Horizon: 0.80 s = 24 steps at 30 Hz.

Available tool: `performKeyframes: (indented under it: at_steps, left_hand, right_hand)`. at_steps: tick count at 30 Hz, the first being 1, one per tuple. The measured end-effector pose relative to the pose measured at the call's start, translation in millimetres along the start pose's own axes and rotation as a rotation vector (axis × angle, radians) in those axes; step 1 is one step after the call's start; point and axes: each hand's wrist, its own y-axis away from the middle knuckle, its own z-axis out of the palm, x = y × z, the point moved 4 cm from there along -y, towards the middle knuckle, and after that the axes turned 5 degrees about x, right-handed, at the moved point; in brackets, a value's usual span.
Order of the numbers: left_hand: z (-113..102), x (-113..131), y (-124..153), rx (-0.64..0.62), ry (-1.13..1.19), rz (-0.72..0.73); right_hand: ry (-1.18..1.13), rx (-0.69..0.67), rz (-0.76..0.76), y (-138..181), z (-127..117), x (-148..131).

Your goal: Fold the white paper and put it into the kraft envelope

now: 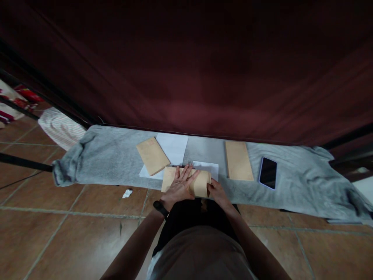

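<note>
The left hand (pixel 181 186) lies flat, fingers spread, hiding the middle of a brown envelope (pixel 201 186) near the grey cloth's (pixel 116 155) front edge. The right hand (pixel 218 192), apart from it, touches the envelope's right end; with fingertips partly hidden, I cannot tell whether they pinch. The envelope partly covers a white sheet (pixel 214 167).

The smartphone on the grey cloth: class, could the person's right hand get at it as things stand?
Probably yes: the smartphone lies uncovered, off to the right of the right hand, with only a flat-lying envelope near the way. That hand would first have to leave the curved envelope it touches.
</note>
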Motion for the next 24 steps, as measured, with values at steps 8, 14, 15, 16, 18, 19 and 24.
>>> performKeyframes:
  at_steps: [8,14,15,16,18,19,24]
  left_hand:
    - [-9,13,-1,0.036,0.057,0.037]
    - [0,14,-3,0.047,0.06,0.037]
    - [1,13,-3,0.048,0.055,0.034]
    - [2,13,-3,0.05,0.05,0.03]
    - [2,13,-3,0.052,0.046,0.028]
    - [1,14,-3,0.053,0.049,0.031]
    - [-5,17,-2,0.045,0.09,0.067]
  right_hand:
    - [0.062,0.079,0.032,5,-11,4]
    - [0.216,0.252,-0.088,15,-25,-11]
    - [0.251,0.298,-0.133,16,-29,-15]
    - [0.27,0.327,-0.163,17,-32,-18]
    - [0.216,0.28,-0.141,15,-35,-20]
    - [0.149,0.199,-0.094,14,-35,-18]
    - [-0.136,-0.207,0.105,14,-25,-17]
